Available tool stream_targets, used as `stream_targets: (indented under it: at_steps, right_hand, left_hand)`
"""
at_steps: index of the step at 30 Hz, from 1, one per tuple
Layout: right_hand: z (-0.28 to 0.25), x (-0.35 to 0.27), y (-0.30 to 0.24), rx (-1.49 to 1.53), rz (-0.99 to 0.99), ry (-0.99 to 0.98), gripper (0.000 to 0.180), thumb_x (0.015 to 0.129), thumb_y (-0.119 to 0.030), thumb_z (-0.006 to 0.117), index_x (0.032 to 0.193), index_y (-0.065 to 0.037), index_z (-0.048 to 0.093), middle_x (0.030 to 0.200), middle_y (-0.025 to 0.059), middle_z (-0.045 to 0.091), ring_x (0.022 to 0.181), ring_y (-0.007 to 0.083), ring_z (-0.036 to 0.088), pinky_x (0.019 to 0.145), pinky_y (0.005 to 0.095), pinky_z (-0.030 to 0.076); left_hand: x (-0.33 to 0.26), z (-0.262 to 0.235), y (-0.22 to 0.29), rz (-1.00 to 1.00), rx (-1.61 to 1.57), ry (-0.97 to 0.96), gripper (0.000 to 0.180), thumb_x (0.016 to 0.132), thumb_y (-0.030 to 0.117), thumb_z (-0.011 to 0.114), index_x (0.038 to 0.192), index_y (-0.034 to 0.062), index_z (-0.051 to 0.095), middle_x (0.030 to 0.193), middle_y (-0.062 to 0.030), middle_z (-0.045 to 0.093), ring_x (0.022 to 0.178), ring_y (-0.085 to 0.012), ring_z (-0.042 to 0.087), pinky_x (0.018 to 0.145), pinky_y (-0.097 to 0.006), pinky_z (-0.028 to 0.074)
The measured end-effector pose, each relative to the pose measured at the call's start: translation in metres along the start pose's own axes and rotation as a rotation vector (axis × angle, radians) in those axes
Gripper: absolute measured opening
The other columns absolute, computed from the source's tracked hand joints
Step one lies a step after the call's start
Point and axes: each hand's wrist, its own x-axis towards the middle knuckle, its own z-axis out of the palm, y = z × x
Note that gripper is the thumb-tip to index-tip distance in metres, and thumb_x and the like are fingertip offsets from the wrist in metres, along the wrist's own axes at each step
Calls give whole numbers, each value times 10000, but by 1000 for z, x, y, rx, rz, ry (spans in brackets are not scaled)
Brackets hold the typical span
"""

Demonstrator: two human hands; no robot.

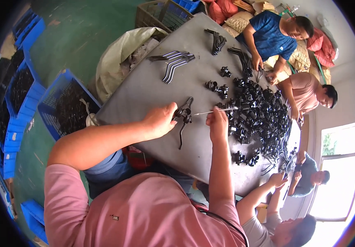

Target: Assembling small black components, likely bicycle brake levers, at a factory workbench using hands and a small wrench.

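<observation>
My left hand (pixel 160 120) is closed on a black brake lever (pixel 181 115) with a clamp body, held just above the grey table (pixel 132 94). The lever's long bent arm points down toward the near edge. To its right, my right hand (pixel 218 122) pinches a thin silver rod-like tool (pixel 203 113). One tip of the tool reaches close to the clamp body; whether they touch I cannot tell. Beyond my right hand spreads a large pile of black clamp parts (pixel 259 115). Bent lever arms (pixel 176 66) lie in a group farther off on the table.
A blue crate (pixel 48 103) of dark parts and a pale sack (pixel 109 61) stand left of the table. More blue bins (pixel 25 94) line the far left. Several co-workers work along the table's right side; filled sacks (pixel 239 20) are stacked behind.
</observation>
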Motion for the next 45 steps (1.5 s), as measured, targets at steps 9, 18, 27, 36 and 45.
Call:
stream_targets:
  at_steps: [9, 18, 27, 36, 45]
  right_hand:
    - [20, -106, 4, -761, -910, -90, 159, 966, 27, 631, 1122, 5, 611, 957, 155, 707, 782, 289, 711, 701, 384, 562]
    - [40, -52, -21, -247, -259, -6, 214, 1089, -188, 537, 1104, 15, 604, 774, 63, 649, 634, 138, 626, 625, 285, 499]
    - [16, -23, -22, -184, -74, 100, 260, 1020, -360, 608, 917, -122, 605, 701, -42, 449, 627, 60, 434, 550, 233, 343]
    - [-60, -84, -18, -1342, -320, -233, 215, 874, -188, 719, 842, -19, 589, 761, 193, 655, 722, 436, 637, 677, 523, 477]
    - [-55, -84, -4, -1250, -563, 90, 227, 919, -175, 720, 1080, -45, 627, 964, 167, 611, 878, 393, 614, 809, 490, 496]
  left_hand:
    - [4, -3, -6, 89, -40, 55, 416, 904, 150, 712, 1117, -2, 389, 917, -241, 649, 868, -473, 662, 759, -559, 524]
    - [3, -6, -7, 80, 13, 49, 474, 861, 117, 761, 1174, 36, 414, 940, -189, 653, 865, -423, 673, 739, -526, 526]
    - [4, -7, 15, -182, -389, 140, 366, 865, 29, 574, 1228, -15, 558, 1050, -290, 677, 1061, -451, 648, 915, -510, 502]
    - [-146, -194, -89, -357, -552, 628, 475, 912, 92, 712, 1343, 12, 530, 1017, -83, 657, 800, -150, 628, 677, -281, 535]
    - [-175, -222, -176, -456, 267, 818, 456, 919, 128, 710, 1349, 36, 589, 1247, -166, 687, 1085, -260, 688, 969, -399, 538]
